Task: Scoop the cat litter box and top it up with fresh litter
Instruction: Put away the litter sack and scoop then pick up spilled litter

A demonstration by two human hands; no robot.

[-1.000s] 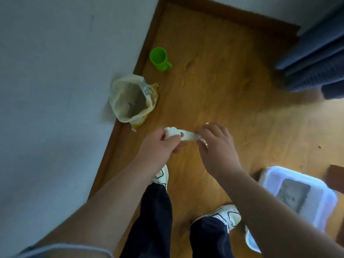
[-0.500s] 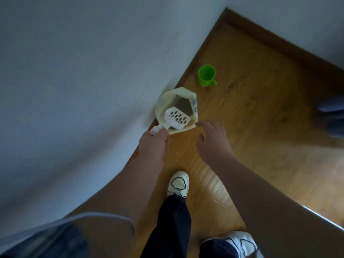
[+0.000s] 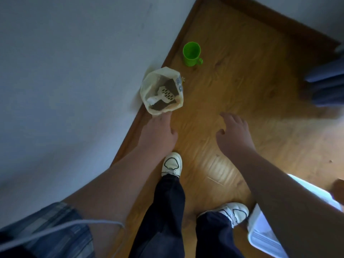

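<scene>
An open pale litter bag (image 3: 149,88) stands on the wooden floor against the wall. A white slotted scoop (image 3: 163,94) lies inside it on the dark litter. My left hand (image 3: 158,133) hovers just below the bag's mouth with relaxed fingers, its fingertips at the bag's lower edge, holding nothing. My right hand (image 3: 232,133) hangs open over the bare floor to the right, also empty. The white litter box (image 3: 260,237) shows only as a corner at the bottom right, mostly hidden by my right arm.
A green plastic cup (image 3: 191,54) stands on the floor beyond the bag, near the skirting. Dark curtain folds (image 3: 327,84) hang at the right edge. My two white shoes (image 3: 172,164) are planted below my hands.
My left hand has let go of the scoop, which now lies inside the bag. Both hands have drawn back and apart, and the view has swung slightly right.
</scene>
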